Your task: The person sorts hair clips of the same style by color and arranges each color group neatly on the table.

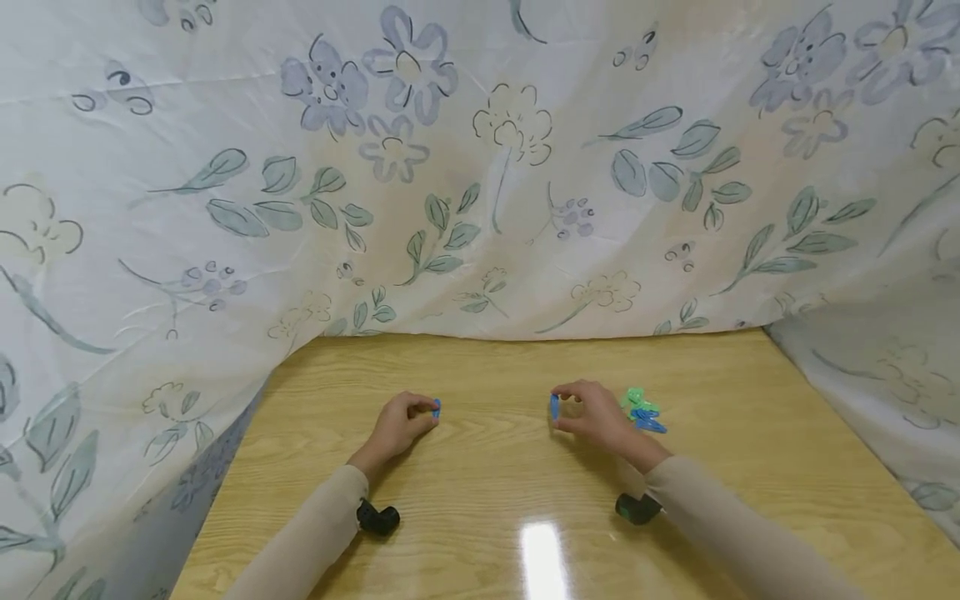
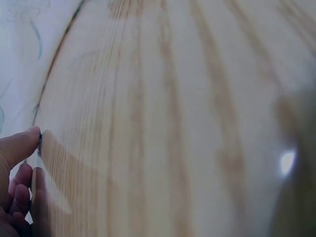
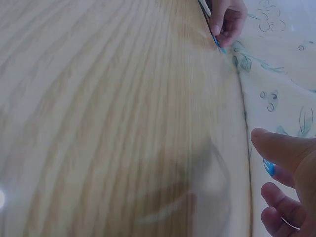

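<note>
Over the left half of the wooden table [image 1: 480,483], my left hand [image 1: 401,423] pinches a small blue clip [image 1: 437,408] between thumb and fingers. To its right, my right hand [image 1: 596,414] holds another slim blue clip [image 1: 555,407] upright between thumb and fingertip. The two hands are apart. In the right wrist view, a bit of blue shows by the right fingers [image 3: 279,175], and the left hand [image 3: 228,20] appears at the far end. Only a dark edge of the left clip is visible in the left wrist view.
Just right of my right hand lies a small pile of green clips [image 1: 636,400] and blue clips [image 1: 648,419]. A floral cloth [image 1: 480,208] hangs along the table's back and sides. Black devices [image 1: 378,518] are strapped at both wrists. Light glares off the table's front.
</note>
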A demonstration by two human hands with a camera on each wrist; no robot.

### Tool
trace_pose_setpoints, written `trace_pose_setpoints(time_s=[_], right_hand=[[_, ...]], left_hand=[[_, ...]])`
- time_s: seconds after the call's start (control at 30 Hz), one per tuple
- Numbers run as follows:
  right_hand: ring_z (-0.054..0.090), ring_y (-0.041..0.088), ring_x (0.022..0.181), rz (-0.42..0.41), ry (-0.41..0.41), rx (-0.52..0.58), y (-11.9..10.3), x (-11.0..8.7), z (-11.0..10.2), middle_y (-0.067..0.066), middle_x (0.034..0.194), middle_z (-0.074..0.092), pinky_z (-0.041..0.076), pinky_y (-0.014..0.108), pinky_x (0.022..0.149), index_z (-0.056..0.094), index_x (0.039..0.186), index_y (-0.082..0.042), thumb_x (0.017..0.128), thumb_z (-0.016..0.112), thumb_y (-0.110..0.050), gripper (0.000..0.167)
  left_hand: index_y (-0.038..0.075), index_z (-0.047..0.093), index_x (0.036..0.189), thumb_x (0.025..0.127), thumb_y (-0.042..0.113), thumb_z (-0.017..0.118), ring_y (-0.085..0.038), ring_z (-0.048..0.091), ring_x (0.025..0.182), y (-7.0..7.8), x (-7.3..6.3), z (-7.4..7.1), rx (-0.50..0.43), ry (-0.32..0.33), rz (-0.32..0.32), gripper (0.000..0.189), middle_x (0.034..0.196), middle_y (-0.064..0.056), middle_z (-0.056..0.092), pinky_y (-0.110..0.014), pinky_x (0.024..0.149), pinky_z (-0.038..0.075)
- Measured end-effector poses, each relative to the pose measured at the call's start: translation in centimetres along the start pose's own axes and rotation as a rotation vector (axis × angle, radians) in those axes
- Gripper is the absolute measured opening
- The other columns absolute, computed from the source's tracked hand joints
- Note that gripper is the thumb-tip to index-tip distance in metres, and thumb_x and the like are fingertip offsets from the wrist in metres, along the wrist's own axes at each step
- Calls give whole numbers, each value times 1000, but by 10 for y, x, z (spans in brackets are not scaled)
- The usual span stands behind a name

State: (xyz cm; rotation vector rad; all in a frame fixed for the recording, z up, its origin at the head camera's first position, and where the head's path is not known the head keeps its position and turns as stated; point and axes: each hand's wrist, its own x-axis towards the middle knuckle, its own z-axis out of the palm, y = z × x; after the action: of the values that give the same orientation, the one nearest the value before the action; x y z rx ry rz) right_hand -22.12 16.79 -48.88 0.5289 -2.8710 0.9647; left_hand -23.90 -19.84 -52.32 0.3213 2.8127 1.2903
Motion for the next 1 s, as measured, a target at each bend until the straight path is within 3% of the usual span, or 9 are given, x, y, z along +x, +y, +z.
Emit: trace_pose_setpoints(time_s=[0.17, 0.43, 1.0], right_hand=[[62, 34, 104, -20, -21, 44, -5, 2, 13, 15, 113, 71, 50, 51, 89, 70, 124, -3, 82, 85, -18, 47], [63, 34, 106, -36, -57, 109, -21, 12, 31, 15, 114, 71, 53, 50, 91, 69, 125, -3, 82, 85, -16, 48], [64, 30, 106, -94, -83, 169, -47, 38, 60, 14, 112, 71, 53, 46, 94, 69, 124, 1, 81, 84, -13, 47]], left_hand=[[10, 76, 109, 91, 11, 76, -19, 59, 92, 1, -1, 2, -9, -3, 4, 18, 110, -10, 67, -36, 82, 51], [9, 76, 109, 91, 11, 76, -16, 57, 90, -1, -2, 2, -15, 6, 8, 18, 109, -10, 67, -30, 78, 49], [9, 76, 109, 90, 11, 76, -16, 58, 90, 1, 0, 0, -29, -10, 4, 19, 110, -11, 68, -29, 80, 49]])
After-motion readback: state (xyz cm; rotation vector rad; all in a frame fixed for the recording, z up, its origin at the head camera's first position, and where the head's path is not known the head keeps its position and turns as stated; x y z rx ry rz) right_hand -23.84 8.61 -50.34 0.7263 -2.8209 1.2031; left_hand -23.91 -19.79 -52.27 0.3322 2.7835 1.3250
